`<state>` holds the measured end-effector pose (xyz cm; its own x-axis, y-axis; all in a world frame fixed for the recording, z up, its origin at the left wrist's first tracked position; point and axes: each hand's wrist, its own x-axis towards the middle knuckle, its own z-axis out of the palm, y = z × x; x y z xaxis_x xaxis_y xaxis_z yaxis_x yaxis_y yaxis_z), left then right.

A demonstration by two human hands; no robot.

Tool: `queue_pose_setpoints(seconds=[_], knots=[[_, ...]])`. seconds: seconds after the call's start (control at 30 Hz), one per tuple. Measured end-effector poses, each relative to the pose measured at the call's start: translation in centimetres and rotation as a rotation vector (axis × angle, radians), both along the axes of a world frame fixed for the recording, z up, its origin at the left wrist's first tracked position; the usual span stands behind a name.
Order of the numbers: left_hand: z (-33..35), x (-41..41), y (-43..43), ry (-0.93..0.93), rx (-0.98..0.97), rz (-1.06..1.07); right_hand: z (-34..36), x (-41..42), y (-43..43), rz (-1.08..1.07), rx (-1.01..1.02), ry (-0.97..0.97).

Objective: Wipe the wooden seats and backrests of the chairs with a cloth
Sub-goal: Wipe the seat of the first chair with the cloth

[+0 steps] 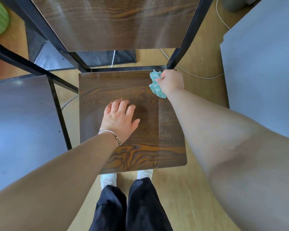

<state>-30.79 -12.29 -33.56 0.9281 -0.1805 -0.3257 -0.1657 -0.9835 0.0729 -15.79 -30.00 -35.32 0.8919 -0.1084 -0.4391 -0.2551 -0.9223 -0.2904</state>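
A person stood at the near edge of a dark wooden chair seat [123, 87], looking straight down on it.

The right hand [171, 82] was at the seat's far right corner, fingers curled tight around a bunched teal cloth [154, 85]. The cloth spilled out on the side of the fist toward the seat's middle and appeared to touch the wood.

The left hand [119, 116] lay near the middle of the seat, palm down, fingers relaxed and slightly spread, holding nothing. It looked to be steadying the chair. A thin bracelet [110, 133] circled that wrist.

A pale, dusty strip [169, 129] ran along the seat's right side, from the far corner back to the near edge. The wood to the left of that strip looked darker and cleaner.

The backrest [113, 22] rose beyond the seat's far edge, showing faint streaks. A second chair seat [20, 122] stood to the left of the first.

The step in hand seemed to be wiping the seat, with the right strip not yet done. The next move would likely call for drawing the cloth toward the near edge along that strip, pressing evenly, before going on to the backrest.
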Motion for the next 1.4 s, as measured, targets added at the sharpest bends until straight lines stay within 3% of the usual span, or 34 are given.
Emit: queue_pose_setpoints(seconds=[0.47,0.7,0.83,0.9,1.23,1.4], knots=[[0.6,-9.1,-1.7,0.073,-0.034,-0.063,-0.3,-23.1,-3.6,0.201,0.112,0.026],[1.0,-11.4,-1.6,0.096,-0.015,-0.08,-0.1,-28.8,-3.7,0.245,0.105,0.077],[1.1,-10.0,-1.4,0.049,-0.032,-0.066,0.0,-27.2,-3.7,0.148,0.155,0.091],[0.8,-9.1,-1.4,0.022,-0.041,-0.05,-0.2,-24.9,-4.1,0.065,0.208,-0.005],[-0.6,0.9,-2.3,-0.078,-0.023,-0.004,-0.9,-3.1,-3.8,-0.048,0.2,-0.227],[-0.2,5.2,-3.2,-0.105,-0.027,0.01,-1.8,1.6,-3.5,-0.063,0.175,-0.254]])
